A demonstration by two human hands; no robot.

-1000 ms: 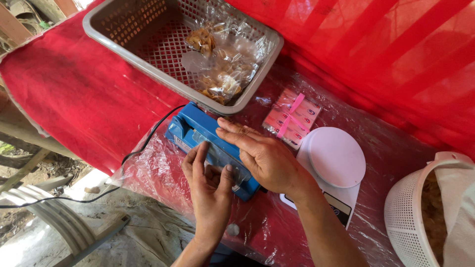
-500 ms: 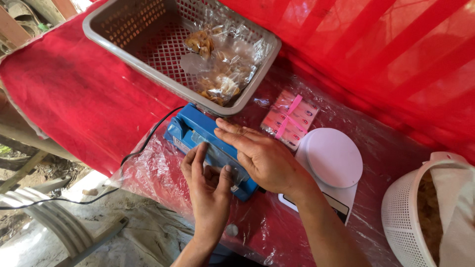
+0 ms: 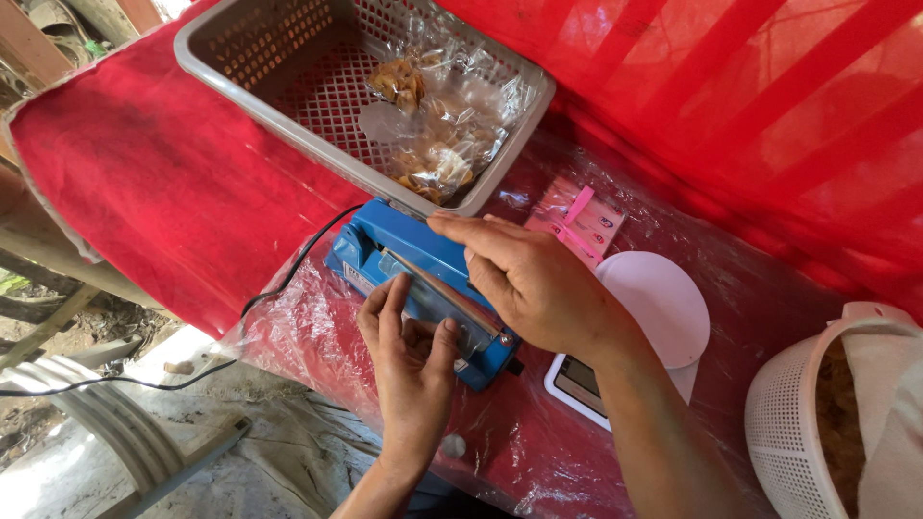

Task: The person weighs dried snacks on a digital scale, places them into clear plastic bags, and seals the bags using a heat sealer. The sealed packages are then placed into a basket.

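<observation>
Hands work at a blue heat sealer (image 3: 404,252) that sits near the front edge of a red, plastic-covered table (image 3: 154,183). Its black cord (image 3: 288,274) trails off the left edge. The right hand (image 3: 538,284) lies flat on the sealer's arm, fingers stretched out and pressing on it rather than closed around anything. The left hand (image 3: 411,370) reaches up from below, fingers spread against the front of the sealer; whether it pinches something there I cannot tell. Just behind stands a grey basket (image 3: 240,96) with clear filled bags (image 3: 437,135). A white scale (image 3: 654,317) sits to the right, a white colander (image 3: 817,413) beyond it.
</observation>
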